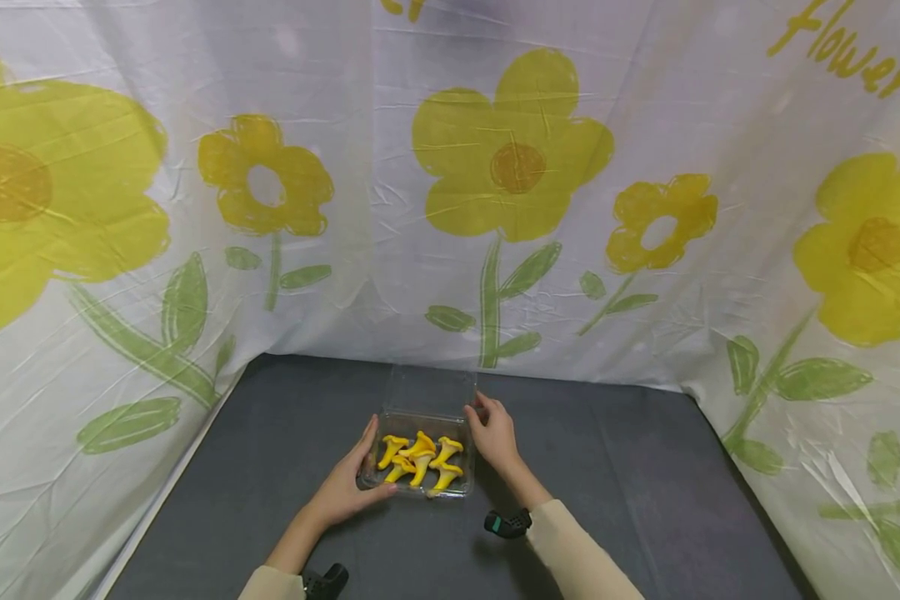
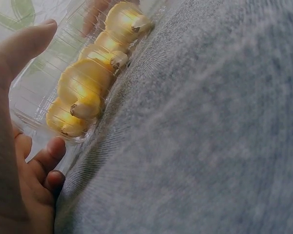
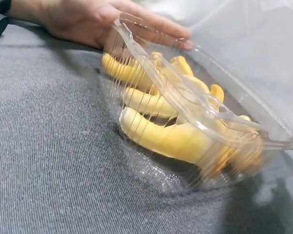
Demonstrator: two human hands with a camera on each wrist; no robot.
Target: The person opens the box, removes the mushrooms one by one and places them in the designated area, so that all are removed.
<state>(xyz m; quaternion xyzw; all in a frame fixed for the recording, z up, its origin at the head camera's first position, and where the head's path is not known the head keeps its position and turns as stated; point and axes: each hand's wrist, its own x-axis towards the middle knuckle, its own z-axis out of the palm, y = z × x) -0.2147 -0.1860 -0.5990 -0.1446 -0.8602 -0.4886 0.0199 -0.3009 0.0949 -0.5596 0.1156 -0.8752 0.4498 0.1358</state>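
A clear plastic box (image 1: 420,493) sits on the grey cloth, its hinged lid (image 1: 429,387) lying open behind it. Several yellow toy mushrooms (image 1: 420,458) fill the box. My left hand (image 1: 348,483) cups the box's left side, fingers along the wall and thumb along the front edge. My right hand (image 1: 493,433) rests its fingertips on the right rim, by the lid's corner. In the left wrist view my thumb (image 2: 19,48) lies against the clear wall (image 2: 34,92) beside the mushrooms (image 2: 83,92). The right wrist view shows the mushrooms (image 3: 171,136) under the rim (image 3: 151,63), with the left hand (image 3: 88,22) behind.
A dark grey cloth (image 1: 645,467) covers the table. A white sheet printed with yellow flowers (image 1: 510,158) hangs close behind and along both sides. Small black cameras sit on the right wrist (image 1: 507,523) and the left wrist (image 1: 326,577).
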